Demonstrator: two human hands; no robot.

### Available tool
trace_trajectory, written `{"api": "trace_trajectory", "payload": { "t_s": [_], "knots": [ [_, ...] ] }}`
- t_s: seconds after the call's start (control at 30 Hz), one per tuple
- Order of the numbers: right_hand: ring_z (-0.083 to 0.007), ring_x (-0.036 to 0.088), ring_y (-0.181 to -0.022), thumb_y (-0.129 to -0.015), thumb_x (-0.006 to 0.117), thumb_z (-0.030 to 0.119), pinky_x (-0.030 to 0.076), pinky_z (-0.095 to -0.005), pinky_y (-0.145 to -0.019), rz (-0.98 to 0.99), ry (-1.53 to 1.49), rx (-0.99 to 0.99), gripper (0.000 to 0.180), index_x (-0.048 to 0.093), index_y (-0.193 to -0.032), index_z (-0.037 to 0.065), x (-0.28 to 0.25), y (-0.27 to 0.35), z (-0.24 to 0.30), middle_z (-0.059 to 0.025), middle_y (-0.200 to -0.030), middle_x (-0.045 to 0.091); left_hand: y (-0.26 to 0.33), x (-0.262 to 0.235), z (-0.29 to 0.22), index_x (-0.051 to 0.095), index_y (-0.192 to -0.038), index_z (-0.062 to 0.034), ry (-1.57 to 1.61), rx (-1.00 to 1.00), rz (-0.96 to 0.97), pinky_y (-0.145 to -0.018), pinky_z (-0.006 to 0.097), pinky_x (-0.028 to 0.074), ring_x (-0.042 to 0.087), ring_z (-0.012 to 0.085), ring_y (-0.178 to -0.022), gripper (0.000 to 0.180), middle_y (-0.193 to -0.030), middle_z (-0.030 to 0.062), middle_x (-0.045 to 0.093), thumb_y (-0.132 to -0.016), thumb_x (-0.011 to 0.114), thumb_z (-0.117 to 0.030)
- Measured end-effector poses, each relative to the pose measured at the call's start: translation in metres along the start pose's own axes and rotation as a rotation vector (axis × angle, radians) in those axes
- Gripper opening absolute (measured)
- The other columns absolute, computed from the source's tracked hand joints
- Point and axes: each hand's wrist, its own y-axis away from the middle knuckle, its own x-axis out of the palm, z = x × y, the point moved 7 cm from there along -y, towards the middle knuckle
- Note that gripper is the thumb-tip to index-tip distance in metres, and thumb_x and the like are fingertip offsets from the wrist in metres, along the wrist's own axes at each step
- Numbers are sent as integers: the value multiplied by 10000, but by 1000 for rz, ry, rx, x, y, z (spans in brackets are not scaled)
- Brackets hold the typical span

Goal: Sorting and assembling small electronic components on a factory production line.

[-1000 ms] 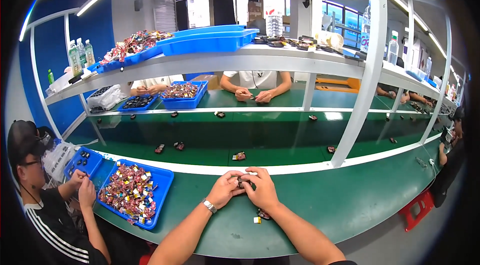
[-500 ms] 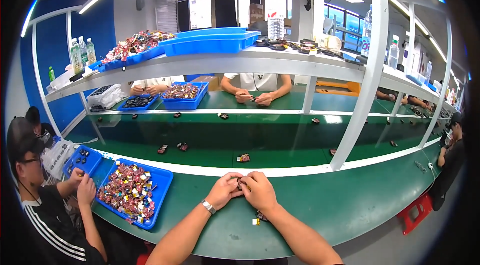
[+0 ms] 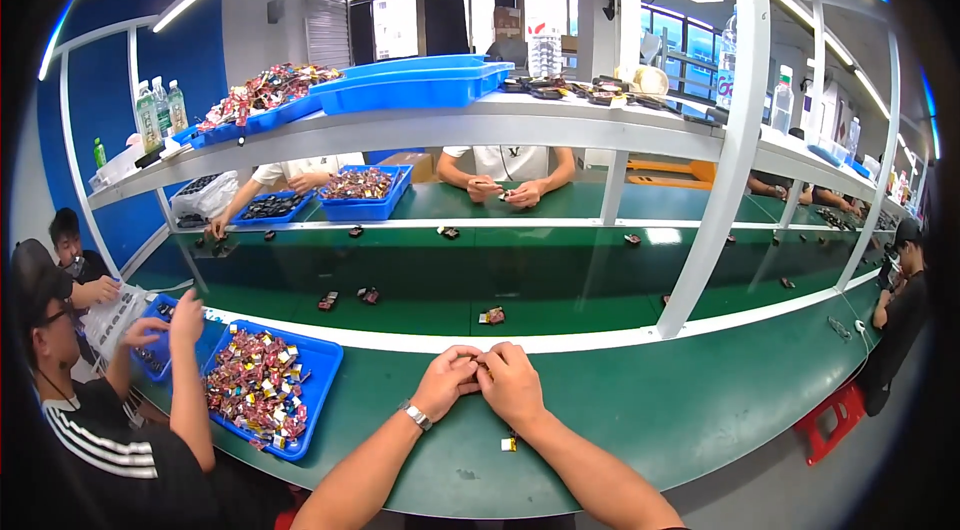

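Near the middle of the green table's front edge, my left hand and my right hand meet, fingers closed and fingertips together. They pinch a small dark piece that the fingers almost wholly cover; its kind I cannot make out. A metal-banded watch is on my left wrist. Beside my right wrist lies a small electronic part with a white and yellow end, partly hidden by the forearm. To the left of my hands stands a blue tray heaped with similar reddish parts.
Beyond a white rail, a dark green conveyor belt carries scattered small parts. A slanted white post and a shelf with blue trays stand ahead. People work at left, across the belt and at far right, near a red stool.
My hands stay in nearly the same place, the piece now more covered. Parts on the belt shift slightly right. The person at left raises both hands; someone across the belt reaches down to it.
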Motion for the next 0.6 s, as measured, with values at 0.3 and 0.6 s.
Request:
{"api": "trace_trajectory", "payload": {
  "t_s": [0.3, 0.6],
  "knots": [
    [-223, 646, -754, -798, 695, 63, 544, -317, -662, 105, -440, 399, 151, 633, -923, 6, 12, 9, -36, -110, -943, 612, -1, 2, -1, 537, -1104, -18, -157, 78, -104, -773, 326, 570, 653, 165, -923, 153, -999, 87, 656, -961, 531, -71],
    [-124, 653, -719, -789, 712, 49, 531, -282, -673, 104, -464, 574, 175, 645, -944, 5, 23, -4, -83, -81, -859, 673, 3, 0, -10, 424, -1263, -12, -101, 139, -146, -872, 386, 566, 618, 271, -1071, 317, -1293, 197, 534, -958, 501, -54]
  ]
}}
